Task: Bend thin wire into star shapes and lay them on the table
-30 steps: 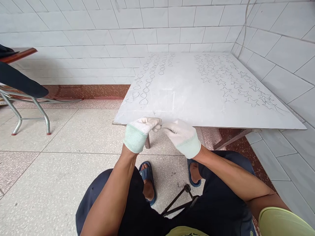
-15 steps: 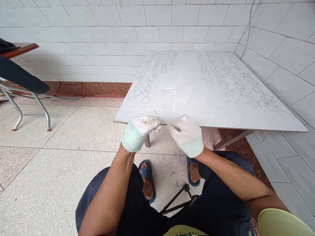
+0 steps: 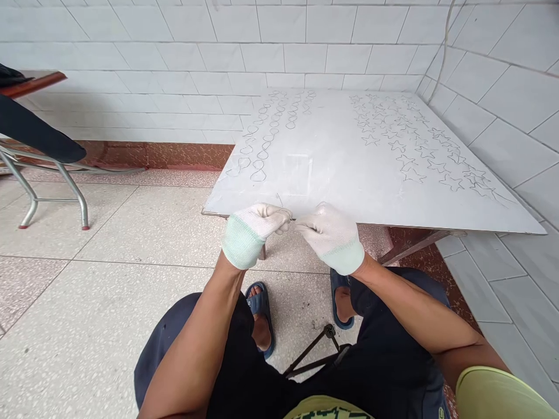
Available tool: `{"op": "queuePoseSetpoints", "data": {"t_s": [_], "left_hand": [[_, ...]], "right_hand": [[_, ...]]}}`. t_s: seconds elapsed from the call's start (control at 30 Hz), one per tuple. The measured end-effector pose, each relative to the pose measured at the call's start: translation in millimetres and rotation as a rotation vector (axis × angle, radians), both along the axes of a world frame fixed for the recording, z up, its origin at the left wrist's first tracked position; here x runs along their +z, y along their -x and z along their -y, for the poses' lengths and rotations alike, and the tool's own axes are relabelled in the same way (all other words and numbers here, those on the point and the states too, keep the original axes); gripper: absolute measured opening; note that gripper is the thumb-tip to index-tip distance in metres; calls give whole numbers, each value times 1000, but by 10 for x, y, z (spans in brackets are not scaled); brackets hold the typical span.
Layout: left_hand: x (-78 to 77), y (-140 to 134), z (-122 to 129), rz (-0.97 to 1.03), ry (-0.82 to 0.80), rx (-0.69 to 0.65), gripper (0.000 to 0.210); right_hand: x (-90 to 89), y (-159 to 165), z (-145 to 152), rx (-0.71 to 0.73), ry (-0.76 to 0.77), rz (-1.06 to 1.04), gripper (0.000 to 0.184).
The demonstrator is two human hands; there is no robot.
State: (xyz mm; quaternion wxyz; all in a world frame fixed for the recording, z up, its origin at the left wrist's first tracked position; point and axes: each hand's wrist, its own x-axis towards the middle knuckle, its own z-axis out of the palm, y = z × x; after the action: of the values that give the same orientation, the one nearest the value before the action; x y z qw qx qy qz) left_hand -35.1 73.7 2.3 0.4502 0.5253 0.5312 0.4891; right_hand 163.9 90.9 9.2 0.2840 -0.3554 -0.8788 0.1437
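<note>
My left hand [image 3: 264,224], in a white glove with a mint cuff, pinches a thin dark wire [image 3: 280,201] whose loose end sticks up above the fingers. Fingertip to fingertip with it, my right hand [image 3: 325,233], gloved alike, is closed in a pinch on the same wire. Most of the wire is hidden by the fingers. Both hands are just off the front edge of a white tabletop [image 3: 336,174]. On its left lie rows of figure-eight wire shapes [image 3: 258,170]; on its right are many star-shaped wire pieces [image 3: 411,169].
White tiled walls stand behind and to the right of the table. A metal-legged stool [image 3: 52,186] and a brown tabletop edge [image 3: 35,84] are at the left. Below my hands are my sandalled feet and a dark folding-stool leg [image 3: 312,352].
My fingertips have come slightly closer together, so less wire shows between them. The wire's upright end has shifted a little to the right, and the view has tilted slightly.
</note>
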Motion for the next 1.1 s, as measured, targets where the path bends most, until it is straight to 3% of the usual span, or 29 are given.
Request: {"op": "queuePoseSetpoints", "data": {"t_s": [0.1, 0.27, 0.4, 0.5, 0.6, 0.73, 0.93, 1.1], "left_hand": [[18, 72, 23, -47, 50, -86, 31], [42, 134, 52, -98, 174, -148, 18], [-25, 159, 8, -99, 225, -255, 15], [-61, 172, -33, -86, 248, -276, 13], [-15, 169, -34, -71, 263, -287, 18], [42, 161, 2, -42, 207, -243, 27], [-85, 212, -26, -93, 56, -158, 25], [-112, 225, -11, -92, 69, -141, 31]], "right_hand": [[38, -5, -80, 152, -19, 104, 45], [-1, -29, -164, 325, -73, 241, 45], [-95, -46, -206, 410, -64, 248, 38], [-72, -16, -212, 451, -21, 261, 39], [36, 15, -183, 428, 89, 224, 41], [129, -5, -143, 279, 151, 139, 38], [88, -49, -182, 272, 188, 149, 38], [83, -65, -198, 252, 211, 146, 37]]}}
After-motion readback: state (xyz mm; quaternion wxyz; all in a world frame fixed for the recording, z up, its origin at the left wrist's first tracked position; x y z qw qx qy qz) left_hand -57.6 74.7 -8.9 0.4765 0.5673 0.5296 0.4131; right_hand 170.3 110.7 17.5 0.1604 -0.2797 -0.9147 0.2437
